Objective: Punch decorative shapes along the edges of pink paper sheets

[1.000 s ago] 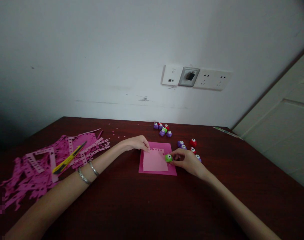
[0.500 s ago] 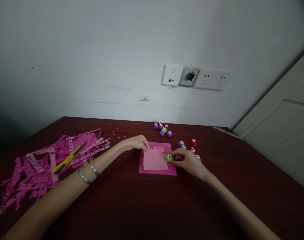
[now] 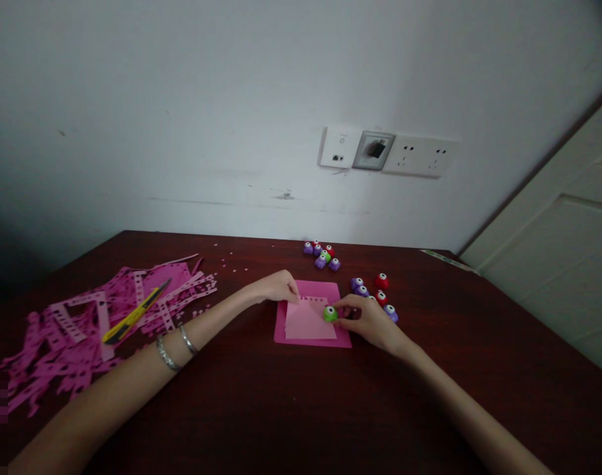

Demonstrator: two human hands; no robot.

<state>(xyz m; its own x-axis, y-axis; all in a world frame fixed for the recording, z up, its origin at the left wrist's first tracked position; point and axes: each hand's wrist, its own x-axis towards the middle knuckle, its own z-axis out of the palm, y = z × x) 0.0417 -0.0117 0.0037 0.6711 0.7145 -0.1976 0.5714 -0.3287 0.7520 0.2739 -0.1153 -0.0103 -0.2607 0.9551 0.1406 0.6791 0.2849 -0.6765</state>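
1. Our left hand (image 3: pixel 280 287) pinches the pale pink sheet (image 3: pixel 308 324) near its upper left corner.
2. Our right hand (image 3: pixel 373 321) is clamped on the green punch (image 3: pixel 329 314) at that sheet's right edge.
3. We see both over a darker pink sheet (image 3: pixel 318 288) on the tabletop (image 3: pixel 281 402).
4. At left, a yellow knife (image 3: pixel 133 316) lies on pink strips (image 3: pixel 73 356).

Near strip of desk (image 3: pixel 301 409) unobstructed between forearms; far-side access right of centre obstructed by two punch clusters (image 3: pixel 321 256) (image 3: pixel 375 293).
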